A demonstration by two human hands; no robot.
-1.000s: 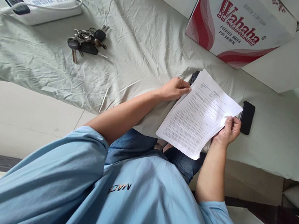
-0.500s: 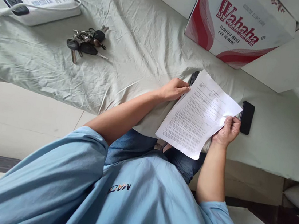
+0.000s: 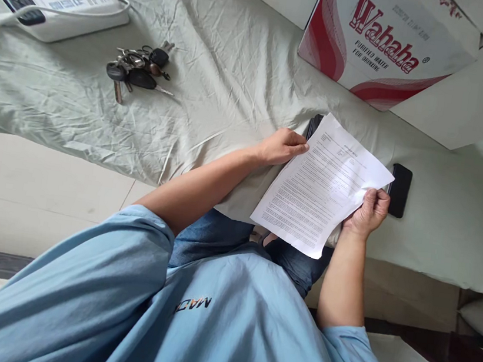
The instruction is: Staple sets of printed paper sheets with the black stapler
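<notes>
While I watched through the head camera, my left hand [image 3: 282, 146] pinched the upper left edge of a printed paper sheet [image 3: 323, 183], and my right hand [image 3: 368, 212] gripped its right edge between thumb and fingers. Held from both sides, the page stayed flat and tilted toward my face, seemingly so the text could be read. It hovered over the edge of a bed covered by a wrinkled pale green sheet [image 3: 221, 65], above my knees. Two dark phone-like objects [image 3: 399, 190] lay on the bedding, partly hidden behind the paper. Farther left lay a bunch of keys [image 3: 138, 66] and a white box [image 3: 60, 3] with a cable. A red-and-white carton [image 3: 384, 39] stood beyond.
</notes>
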